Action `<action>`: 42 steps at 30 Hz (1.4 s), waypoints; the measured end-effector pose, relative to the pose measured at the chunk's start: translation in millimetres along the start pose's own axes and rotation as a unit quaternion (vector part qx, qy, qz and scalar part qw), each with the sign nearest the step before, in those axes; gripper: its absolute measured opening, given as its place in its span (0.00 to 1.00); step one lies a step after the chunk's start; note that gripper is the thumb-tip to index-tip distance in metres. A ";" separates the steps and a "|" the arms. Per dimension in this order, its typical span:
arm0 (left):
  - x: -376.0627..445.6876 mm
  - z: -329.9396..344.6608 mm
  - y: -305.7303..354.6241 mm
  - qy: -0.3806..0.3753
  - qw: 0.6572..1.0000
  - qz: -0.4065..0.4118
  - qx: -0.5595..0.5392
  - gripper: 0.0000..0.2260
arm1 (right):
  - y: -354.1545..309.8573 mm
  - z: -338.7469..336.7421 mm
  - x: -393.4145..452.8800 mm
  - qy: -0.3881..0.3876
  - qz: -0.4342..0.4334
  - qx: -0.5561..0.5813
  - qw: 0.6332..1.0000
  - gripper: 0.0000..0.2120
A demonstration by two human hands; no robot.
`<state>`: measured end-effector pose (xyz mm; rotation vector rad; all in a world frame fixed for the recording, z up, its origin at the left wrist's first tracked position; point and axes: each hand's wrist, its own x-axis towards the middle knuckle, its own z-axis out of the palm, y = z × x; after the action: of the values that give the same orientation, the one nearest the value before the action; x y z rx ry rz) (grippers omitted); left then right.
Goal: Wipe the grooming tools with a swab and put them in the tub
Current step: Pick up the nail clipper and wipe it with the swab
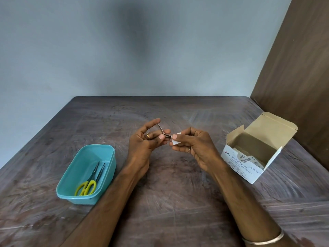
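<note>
A big brown table [169, 202] filled the lower part of the view, with a grey wall [124, 50] behind it and a dark wooden panel [299, 68] at the far right. The tub [74, 179] is the landmark here. It was a blue-green tub sitting on the table, low and to the left.

Well to the right of the tub stood a white box [249, 163] of swabs with its flaps open. Some packets showed inside it.

Between the tub and the box, both hands were held up above the table. The left hand [144, 141] was just right of the tub and a bit farther back. Its thumb and fingers pinched a small metal nail clipper [164, 134], and the clipper's thin lever stuck up. The right hand [194, 145] was next to it, closer to the box. Its fingers pinched a small white swab [175, 139], and the swab touched the end of the clipper.

Inside the tub lay scissors [87, 186] with yellow handles, and a thin dark tool [100, 172] lay beside them. Nothing stood between the clipper and the tub.
</note>
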<state>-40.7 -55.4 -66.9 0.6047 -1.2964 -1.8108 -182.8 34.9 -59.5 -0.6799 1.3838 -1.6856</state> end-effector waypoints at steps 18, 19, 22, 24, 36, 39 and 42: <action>-0.7 2.3 -4.9 0.025 0.994 0.055 0.091 0.12 | 2.3 3.8 -1.1 -0.001 -0.020 -0.041 0.999 0.09; -0.6 1.8 -5.1 0.026 0.994 0.057 0.095 0.12 | 2.5 3.4 -1.0 0.000 -0.018 -0.042 0.999 0.09; -0.9 2.5 -5.2 0.022 0.992 0.066 0.104 0.13 | 3.5 2.6 0.1 -0.007 -0.004 -0.016 1.000 0.10; -1.6 3.6 -5.0 0.019 0.991 0.072 0.114 0.13 | 4.0 2.3 0.9 -0.020 0.008 0.004 1.000 0.09; 0.3 -0.7 -7.8 0.026 0.977 0.111 0.181 0.12 | 8.8 -1.1 4.0 0.009 -0.109 -0.209 0.972 0.06; 0.4 -0.6 -9.1 0.027 0.968 0.130 0.214 0.12 | 12.2 -1.4 5.8 0.016 -0.151 -0.245 0.957 0.05; 0.6 -0.5 -11.2 0.023 0.952 0.160 0.260 0.12 | 12.3 -1.8 7.2 0.023 -0.173 -0.252 0.952 0.04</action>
<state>-44.4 -54.5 -77.4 0.6632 -1.7417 -1.1845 -184.7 29.1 -72.6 -1.2385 1.8359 -1.6169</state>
